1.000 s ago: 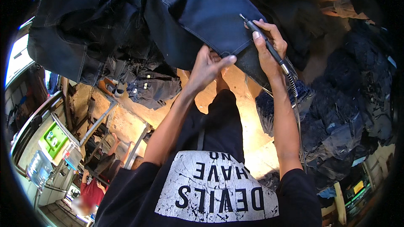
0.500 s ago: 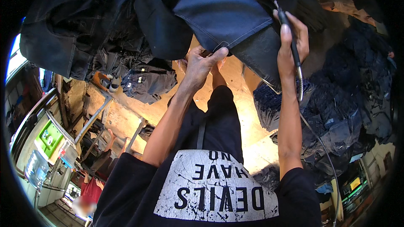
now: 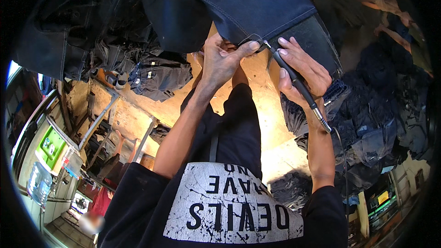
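Note:
A dark blue stitched garment (image 3: 257, 7) lies spread ahead of me, its corner reaching toward my body. My left hand (image 3: 218, 64) pinches that corner between thumb and fingers; the curled fingers are partly hidden. A loose loop of thread (image 3: 254, 36) stands out at the seam beside the thumb. In my right hand (image 3: 305, 69) is a black pen-shaped tool (image 3: 295, 79) with a thin metal tip and a metal spring sleeve at its back end. The tip points up and left, close to the thread and left thumb; whether it touches cannot be told.
A dark flat surface (image 3: 317, 36) lies under the garment. Dark garments are heaped at the left (image 3: 105, 14) and right (image 3: 372, 110). The tool's cord (image 3: 345, 170) runs down past my right forearm. Another person's arm (image 3: 386, 7) is at the far right.
My right hand has brought the tool down and left, so its tip is now beside the garment corner. The left hand keeps its pinch, and the cloth has shifted slightly.

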Tool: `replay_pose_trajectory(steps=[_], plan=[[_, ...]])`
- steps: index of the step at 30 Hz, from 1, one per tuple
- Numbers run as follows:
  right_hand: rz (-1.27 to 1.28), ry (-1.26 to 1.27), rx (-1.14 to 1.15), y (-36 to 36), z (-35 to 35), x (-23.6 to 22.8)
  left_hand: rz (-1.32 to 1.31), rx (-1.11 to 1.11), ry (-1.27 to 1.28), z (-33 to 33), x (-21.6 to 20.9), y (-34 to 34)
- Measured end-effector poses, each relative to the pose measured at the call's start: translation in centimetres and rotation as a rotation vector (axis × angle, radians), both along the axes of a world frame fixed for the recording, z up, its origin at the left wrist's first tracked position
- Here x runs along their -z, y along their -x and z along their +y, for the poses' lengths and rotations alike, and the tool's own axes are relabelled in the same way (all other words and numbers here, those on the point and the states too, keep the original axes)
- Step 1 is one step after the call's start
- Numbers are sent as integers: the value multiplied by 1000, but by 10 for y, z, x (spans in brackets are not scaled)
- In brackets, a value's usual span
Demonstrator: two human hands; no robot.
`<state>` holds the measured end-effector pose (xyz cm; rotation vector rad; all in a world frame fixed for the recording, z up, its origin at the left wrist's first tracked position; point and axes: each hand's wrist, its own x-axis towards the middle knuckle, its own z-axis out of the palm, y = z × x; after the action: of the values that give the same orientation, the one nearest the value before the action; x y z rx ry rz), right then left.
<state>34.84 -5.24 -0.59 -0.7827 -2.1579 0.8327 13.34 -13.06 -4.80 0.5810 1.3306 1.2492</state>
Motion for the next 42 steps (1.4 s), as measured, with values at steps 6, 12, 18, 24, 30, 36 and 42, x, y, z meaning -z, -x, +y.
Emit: replay_pose_trajectory(steps=[6, 12, 18, 24, 30, 36, 42], plan=[[-5, -6, -3, 0, 0, 3, 10, -4, -3, -1, 0, -1], [0, 14, 13, -1, 1, 2, 12, -16, -24, -2, 3, -2], [-20, 37, 26, -1, -1, 0, 34, -18, -57, -2, 11, -2], [-8, 39, 49, -2, 0, 2, 47, -1, 5, -4, 12, -2], [28, 18, 88, -1, 3, 3, 23, 5, -16, -2, 17, 0], [6, 31, 113, -1, 2, 2, 62, 11, -21, -6, 27, -1], [21, 159, 116, -10, 12, -7, 70, -42, -98, -6, 50, -6]])
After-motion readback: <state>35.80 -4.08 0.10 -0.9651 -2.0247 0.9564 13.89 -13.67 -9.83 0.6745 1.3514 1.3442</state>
